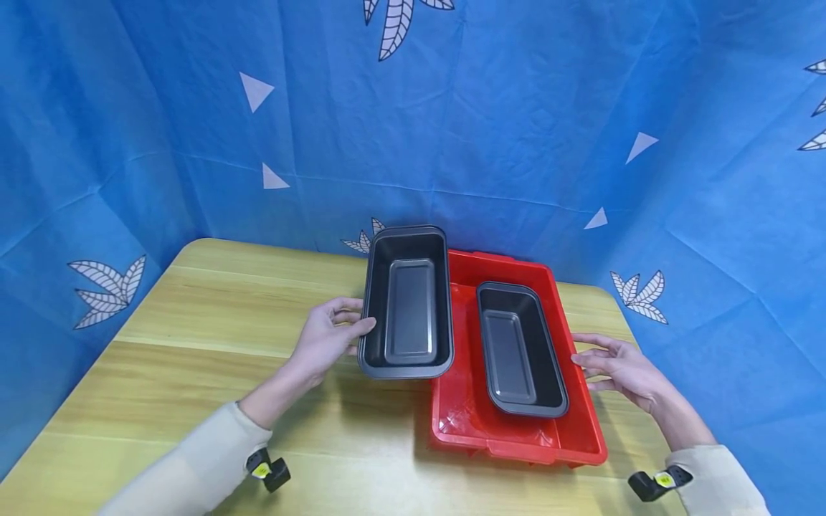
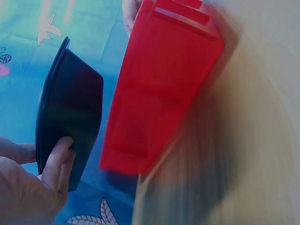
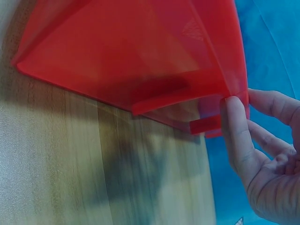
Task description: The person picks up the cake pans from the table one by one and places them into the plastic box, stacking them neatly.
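My left hand [image 1: 325, 337] grips the left rim of a dark grey loaf pan [image 1: 411, 308], thumb on the rim and fingers against its outer side. That pan is raised off the table, its open side facing me, and overlaps the left edge of a red plastic tray [image 1: 461, 423]. In the left wrist view the pan [image 2: 75, 98] shows its outer wall and underside. A second dark loaf pan [image 1: 519, 351] lies inside the tray, open side up. My right hand [image 1: 619, 369] pinches the tray's right rim; the right wrist view shows fingers on its outer wall [image 3: 140, 61].
A wood-grain table [image 1: 213, 344] lies beneath everything. Behind it and at both sides hangs a blue cloth [image 1: 361, 107] with white leaf and triangle prints. Black wrist cameras sit on my left cuff [image 1: 222, 444] and right cuff [image 1: 713, 473].
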`<state>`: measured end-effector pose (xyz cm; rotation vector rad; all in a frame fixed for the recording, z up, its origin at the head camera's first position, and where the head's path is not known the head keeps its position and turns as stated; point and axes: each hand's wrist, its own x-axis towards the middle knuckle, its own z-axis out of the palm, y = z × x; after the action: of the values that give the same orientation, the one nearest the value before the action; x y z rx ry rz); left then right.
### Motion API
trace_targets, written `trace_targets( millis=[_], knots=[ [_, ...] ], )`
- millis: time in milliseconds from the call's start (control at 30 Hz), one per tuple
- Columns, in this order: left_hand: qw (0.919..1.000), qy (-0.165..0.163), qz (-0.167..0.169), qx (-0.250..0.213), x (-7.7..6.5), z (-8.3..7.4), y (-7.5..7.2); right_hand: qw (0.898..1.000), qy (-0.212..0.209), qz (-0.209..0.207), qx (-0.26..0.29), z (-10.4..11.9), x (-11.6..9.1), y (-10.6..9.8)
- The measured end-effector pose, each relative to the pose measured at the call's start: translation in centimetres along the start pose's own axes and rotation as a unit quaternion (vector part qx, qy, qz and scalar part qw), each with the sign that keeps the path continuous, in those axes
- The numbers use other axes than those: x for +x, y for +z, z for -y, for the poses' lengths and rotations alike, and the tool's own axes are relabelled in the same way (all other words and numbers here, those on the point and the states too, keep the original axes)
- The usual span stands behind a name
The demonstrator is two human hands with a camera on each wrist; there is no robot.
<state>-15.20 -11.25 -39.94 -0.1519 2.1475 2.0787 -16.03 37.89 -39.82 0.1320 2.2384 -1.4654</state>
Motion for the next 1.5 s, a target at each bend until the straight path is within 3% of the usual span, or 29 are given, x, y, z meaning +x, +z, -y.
trace_targets(
  millis=[600,1167,1500],
  knots=[
    [0.9987,0.020,0.036,-0.031,0.5,-0.6,5.3,1.000,0.005,0.006,-0.004,-0.3,0.1,-0.1],
    [0.9968,0.011,0.071,-0.033,1.4,-0.6,9.5,1.000,-0.004,0.012,-0.009,-0.2,0.3,-0.2],
    [0.9974,-0.003,0.070,-0.019,1.8,-0.7,11.5,1.000,0.001,0.011,-0.005,-0.2,0.3,-0.2]
  ],
)
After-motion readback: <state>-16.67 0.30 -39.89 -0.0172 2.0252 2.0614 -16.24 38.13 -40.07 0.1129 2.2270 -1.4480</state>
